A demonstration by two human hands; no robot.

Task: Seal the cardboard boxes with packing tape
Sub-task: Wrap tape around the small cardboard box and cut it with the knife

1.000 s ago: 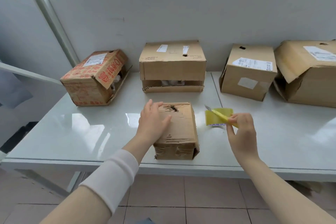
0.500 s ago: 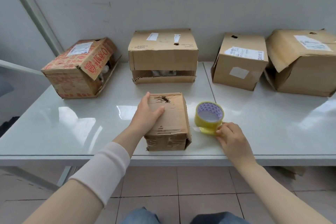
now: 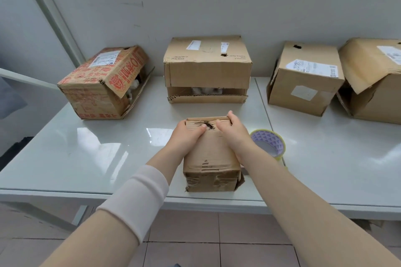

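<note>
Right hand [image 3: 233, 134] has left the tape roll [image 3: 269, 143] and now grips the small box [image 3: 209, 158] at lower centre, thumb on top, fingers curled over its right edge. The left hand [image 3: 186, 136] grips the left edge likewise. The roll lies just right of the box. Four larger boxes [image 3: 207, 67] line the wall [image 3: 217, 6] across the upper frame.

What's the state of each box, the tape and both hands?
small box: flaps down, held by both hands
left hand: grips small box's left top edge
right hand: grips its right top edge
tape roll: lying beside small box, unheld
red-printed box: on its side, flap open
middle box: front flaps gaping
labelled box: side flap ajar
far-right box: flap bent open
</note>
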